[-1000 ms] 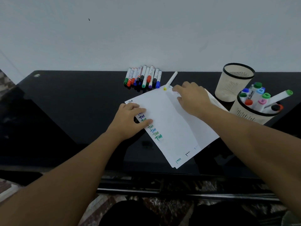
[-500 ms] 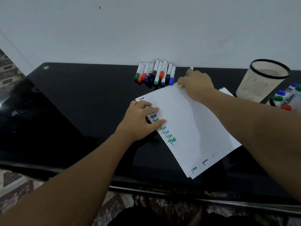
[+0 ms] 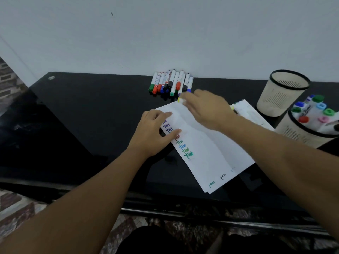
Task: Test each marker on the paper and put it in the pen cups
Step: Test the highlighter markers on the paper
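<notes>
White paper point(image 3: 207, 149) lies tilted on the black table, with a column of coloured test marks point(image 3: 184, 143) along its left edge. My left hand point(image 3: 154, 132) presses flat on that edge. My right hand point(image 3: 205, 109) is at the paper's top corner and grips a white marker with a yellow end point(image 3: 180, 100); most of the marker is hidden by the fingers. A row of several markers point(image 3: 171, 83) lies by the wall. At the right stand two mesh pen cups: one with nothing visible inside point(image 3: 282, 92) and one holding several markers point(image 3: 302, 129).
A white marker box point(image 3: 247, 110) lies partly under my right forearm beside the cups. The table's front edge point(image 3: 165, 195) runs below the paper. A white wall rises right behind the table. Bare black tabletop stretches to the left.
My right hand moved from the paper to the yellow-tipped marker at its top corner and closed round it. My left hand stayed on the paper's edge. The view shifted.
</notes>
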